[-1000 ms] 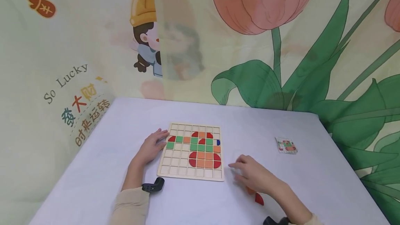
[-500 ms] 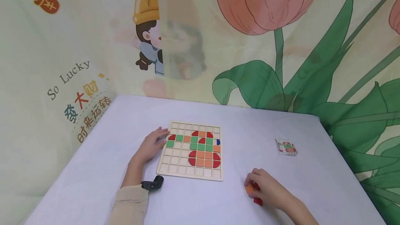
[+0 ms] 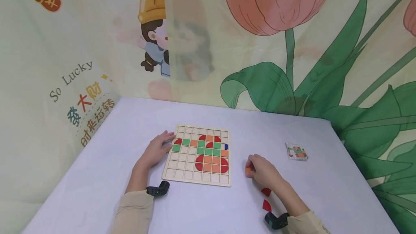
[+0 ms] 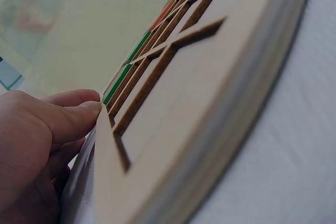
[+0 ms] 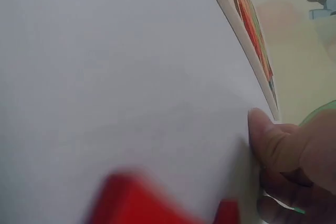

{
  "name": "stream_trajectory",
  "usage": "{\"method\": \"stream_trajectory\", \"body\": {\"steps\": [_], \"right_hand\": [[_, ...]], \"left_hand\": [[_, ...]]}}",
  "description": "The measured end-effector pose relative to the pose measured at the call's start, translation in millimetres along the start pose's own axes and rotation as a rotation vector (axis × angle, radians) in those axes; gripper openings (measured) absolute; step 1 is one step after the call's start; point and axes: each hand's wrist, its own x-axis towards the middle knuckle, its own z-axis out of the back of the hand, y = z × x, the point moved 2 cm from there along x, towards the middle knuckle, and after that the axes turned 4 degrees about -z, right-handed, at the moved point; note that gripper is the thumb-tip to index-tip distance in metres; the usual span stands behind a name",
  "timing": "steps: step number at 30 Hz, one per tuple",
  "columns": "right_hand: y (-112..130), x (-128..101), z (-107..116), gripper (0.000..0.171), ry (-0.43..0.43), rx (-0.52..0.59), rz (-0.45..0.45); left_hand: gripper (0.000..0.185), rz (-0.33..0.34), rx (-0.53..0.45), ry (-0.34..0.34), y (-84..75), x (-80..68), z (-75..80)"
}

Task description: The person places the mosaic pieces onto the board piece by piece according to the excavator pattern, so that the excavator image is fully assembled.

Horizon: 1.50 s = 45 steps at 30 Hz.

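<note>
A wooden grid board (image 3: 169,176) lies flat on the table, with green, orange and red tiles set in its upper and middle cells. My left hand (image 3: 163,144) rests at the board's left edge, its fingers straight. The left wrist view shows those fingertips (image 4: 92,107) touching the board's rim (image 4: 220,108). My right hand (image 3: 252,169) is on the table just right of the board and pinches a small orange tile (image 3: 248,171). In the right wrist view the thumb (image 5: 261,127) is near the board's edge (image 5: 247,35); the orange tile is hidden there.
Two red quarter-round tiles (image 3: 265,191) (image 3: 266,205) lie by my right forearm, blurred red (image 5: 136,203) in the right wrist view. A small pattern card (image 3: 296,151) lies at the right. Printed curtains close off the table's back and left.
My right hand drew back to the loose tiles, picked up the orange one and moved toward the board's right edge. The left hand stayed put.
</note>
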Motion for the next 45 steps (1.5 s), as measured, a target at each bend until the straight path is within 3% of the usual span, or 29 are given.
{"method": "stream_trajectory", "body": {"steps": [14, 24, 29, 37, 45], "right_hand": [[18, 56, 0, 0.027, -0.127, 0.177, -0.047], [15, 66, 8, 0.017, -0.097, 0.343, -0.075], [50, 65, 7, 0.014, -0.084, 0.429, -0.041], [130, 64, -17, 0.011, -0.028, 0.415, 0.191], [175, 70, -48, 0.010, 0.007, 0.408, 0.218]], "left_hand": [[0.045, 0.001, 0.002, 0.002, -2.9, 2.3, 5.1], [0.045, 0.003, -0.012, 0.003, -3.5, 3.7, 3.1], [0.044, 0.014, -0.006, 0.004, -1.8, 2.4, 3.9], [0.045, 0.033, -0.029, 0.008, 1.1, -0.9, 1.8], [0.045, -0.004, -0.028, 0.021, 3.6, -0.3, 2.2]]}}
